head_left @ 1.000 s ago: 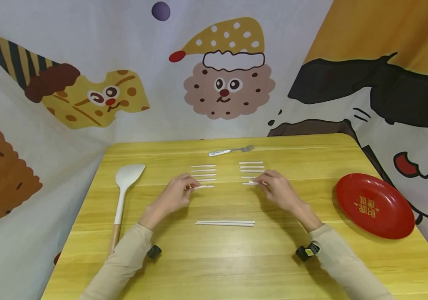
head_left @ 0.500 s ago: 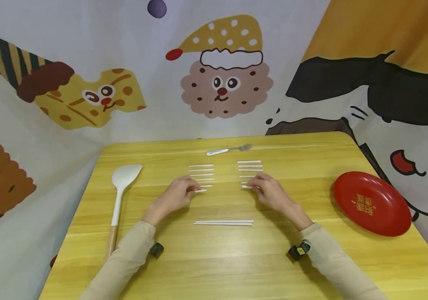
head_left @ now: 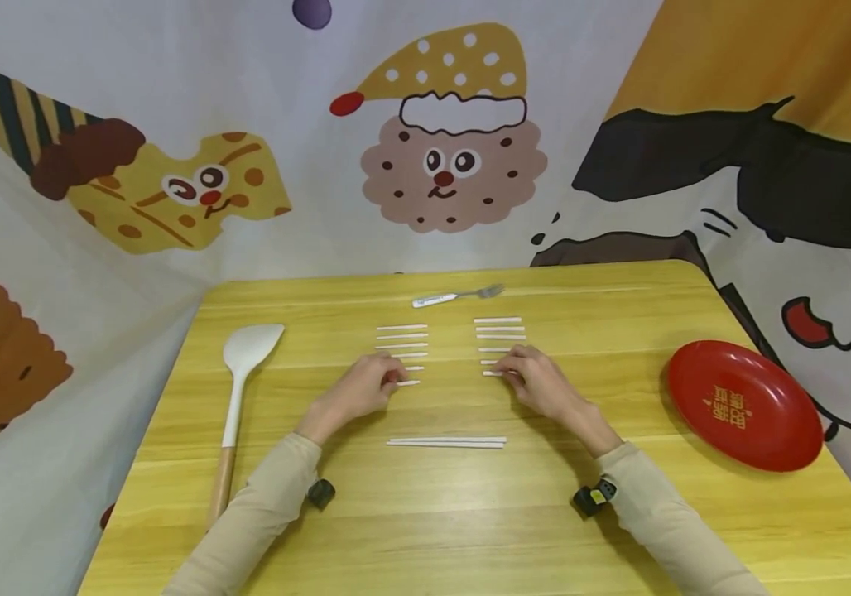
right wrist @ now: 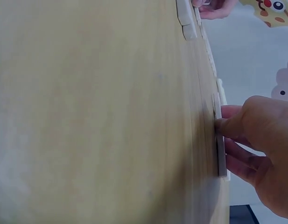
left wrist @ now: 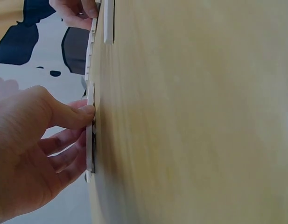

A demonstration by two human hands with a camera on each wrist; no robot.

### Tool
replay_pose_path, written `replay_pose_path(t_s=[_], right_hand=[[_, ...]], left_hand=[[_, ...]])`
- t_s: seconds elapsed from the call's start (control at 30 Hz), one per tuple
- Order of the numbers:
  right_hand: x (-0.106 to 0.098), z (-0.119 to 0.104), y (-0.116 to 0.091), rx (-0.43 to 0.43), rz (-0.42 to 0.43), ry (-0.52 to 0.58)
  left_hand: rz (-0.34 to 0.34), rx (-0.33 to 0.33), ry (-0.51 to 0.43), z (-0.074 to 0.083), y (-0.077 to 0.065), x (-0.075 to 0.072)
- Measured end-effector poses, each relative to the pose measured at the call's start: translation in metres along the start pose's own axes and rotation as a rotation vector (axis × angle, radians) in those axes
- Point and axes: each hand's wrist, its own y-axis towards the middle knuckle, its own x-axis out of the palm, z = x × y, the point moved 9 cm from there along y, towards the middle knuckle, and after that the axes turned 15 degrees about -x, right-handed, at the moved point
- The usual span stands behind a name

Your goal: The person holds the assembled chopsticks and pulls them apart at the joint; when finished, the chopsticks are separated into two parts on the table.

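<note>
In the head view, my left hand (head_left: 357, 389) pinches a short white stick (head_left: 410, 382) at the near end of the left column of short white sticks (head_left: 401, 336). The left wrist view shows the thumb laid along that stick, its far side partly hidden by the fingers. My right hand (head_left: 550, 385) pinches another short white stick (head_left: 490, 373), the nearest of the right column of short white sticks (head_left: 500, 337). Thumb and fingers hide part of it. Both held sticks lie at the tabletop. Two longer white sticks (head_left: 446, 443) lie side by side closer to me.
A fork (head_left: 440, 300) lies beyond the columns. To the left is a white spatula (head_left: 242, 356) with a wooden handle. An oval red plate (head_left: 776, 397) sits at the right of the wooden table (head_left: 455, 530). A printed cloth (head_left: 306, 99) hangs behind the table's far edge.
Both hands have shifted slightly toward me, drawing their sticks away from the ones just behind. A gap now shows behind each held stick. The longer sticks stay put.
</note>
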Motion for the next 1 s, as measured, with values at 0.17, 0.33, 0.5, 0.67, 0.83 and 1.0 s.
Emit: replay_pose_path(t_s=[0.17, 0.33, 0.5, 0.67, 0.83, 1.0], right_hand=[[0.001, -0.001, 0.001, -0.01, 0.008, 0.003], [0.002, -0.001, 0.0, 0.001, 0.005, 0.015], [0.0, -0.002, 0.0, 0.006, 0.012, 0.025], [-0.019, -0.012, 0.001, -0.01, 0.083, 0.009], [-0.037, -0.031, 0.005, -0.01, 0.095, 0.046], [-0.032, -0.055, 0.008, -0.015, 0.013, 0.131]], left_hand=[[0.006, -0.012, 0.01, -0.003, 0.0, 0.002], [0.006, 0.0, 0.004, -0.003, 0.0, 0.004], [0.014, 0.005, -0.003, -0.001, -0.002, 0.003], [0.056, 0.0, -0.017, 0.004, -0.008, -0.006], [0.054, 0.045, 0.016, 0.02, -0.024, -0.011], [0.005, 0.102, 0.044, 0.04, -0.043, -0.003]])
